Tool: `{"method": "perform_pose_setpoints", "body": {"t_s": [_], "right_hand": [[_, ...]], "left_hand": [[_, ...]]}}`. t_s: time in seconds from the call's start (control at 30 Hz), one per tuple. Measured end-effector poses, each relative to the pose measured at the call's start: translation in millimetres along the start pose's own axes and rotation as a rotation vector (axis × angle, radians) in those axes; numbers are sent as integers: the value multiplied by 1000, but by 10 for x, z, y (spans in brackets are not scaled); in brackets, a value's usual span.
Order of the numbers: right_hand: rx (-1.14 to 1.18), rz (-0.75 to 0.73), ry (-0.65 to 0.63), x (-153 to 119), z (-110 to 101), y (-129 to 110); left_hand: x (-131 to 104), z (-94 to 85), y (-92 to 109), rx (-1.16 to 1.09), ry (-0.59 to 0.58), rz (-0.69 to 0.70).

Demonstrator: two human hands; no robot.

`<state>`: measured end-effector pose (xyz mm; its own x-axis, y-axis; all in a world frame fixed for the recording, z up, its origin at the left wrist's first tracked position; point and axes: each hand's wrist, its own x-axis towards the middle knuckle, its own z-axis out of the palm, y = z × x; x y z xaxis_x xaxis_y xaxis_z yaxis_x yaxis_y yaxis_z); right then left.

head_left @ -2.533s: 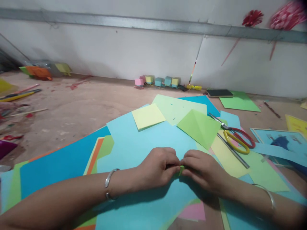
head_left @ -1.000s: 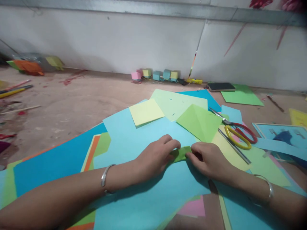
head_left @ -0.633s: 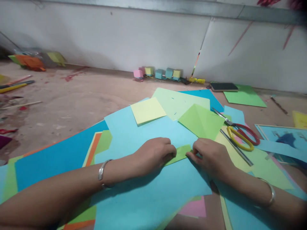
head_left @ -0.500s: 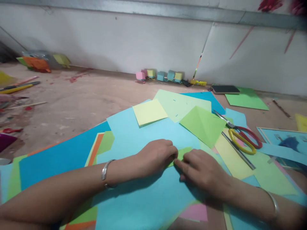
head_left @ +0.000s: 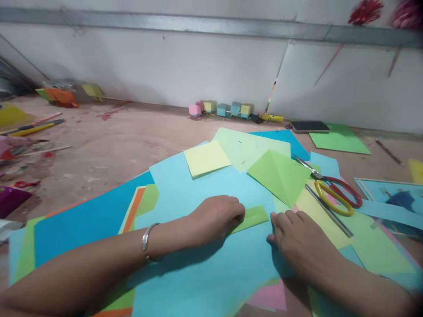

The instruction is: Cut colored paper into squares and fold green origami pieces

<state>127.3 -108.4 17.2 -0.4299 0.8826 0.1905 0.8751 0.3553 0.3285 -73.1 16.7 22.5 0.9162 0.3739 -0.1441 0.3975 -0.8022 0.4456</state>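
Observation:
A narrow folded strip of green paper (head_left: 253, 218) lies on a large light-blue sheet (head_left: 185, 277). My left hand (head_left: 218, 215) is closed over the strip's left end, its fingertips pressed down there; that end is hidden beneath them. Just past the strip's right end is my right hand (head_left: 294, 237), resting on the blue sheet without touching the strip. Its fingers are bent, the thumb stands apart from the index finger, and nothing shows between them. Above the strip lie a creased green square (head_left: 280, 176) and a pale-yellow square stack (head_left: 207, 158).
Scissors (head_left: 333, 189) with red and yellow handles lie on the papers at right, beside a thin metal rod (head_left: 328, 210). A phone (head_left: 309, 127) rests near the wall. Small paper cubes (head_left: 221, 109) line the wall's foot. Pens (head_left: 33, 128) lie at far left.
My right hand has slid rightward along the green strip and off its right end, uncovering it. My left hand has stayed on the left end. The view has shifted slightly.

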Motion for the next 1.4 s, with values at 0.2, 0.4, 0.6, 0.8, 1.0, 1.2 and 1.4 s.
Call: {"method": "perform_pose_setpoints", "body": {"t_s": [0.2, 0.4, 0.6, 0.8, 1.0, 1.2, 1.4], "right_hand": [[112, -67, 181, 28, -44, -106], [101, -164, 52, -19, 28, -218], [34, -52, -3, -66, 29, -118], [49, 55, 144, 65, 22, 80], [290, 164, 362, 190, 158, 214], [748, 304, 367, 230, 250, 264], [1017, 290, 326, 238, 153, 215]], "left_hand": [[-8, 30, -10, 85, 58, 34], [-106, 50, 82, 453, 40, 340], [-231, 16, 276, 558, -23, 342], [-174, 86, 234, 534, -6, 240], [-169, 128, 123, 508, 110, 137], [-133, -21, -22, -118, 371, -52], [-16, -114, -97, -549, 299, -251]]}}
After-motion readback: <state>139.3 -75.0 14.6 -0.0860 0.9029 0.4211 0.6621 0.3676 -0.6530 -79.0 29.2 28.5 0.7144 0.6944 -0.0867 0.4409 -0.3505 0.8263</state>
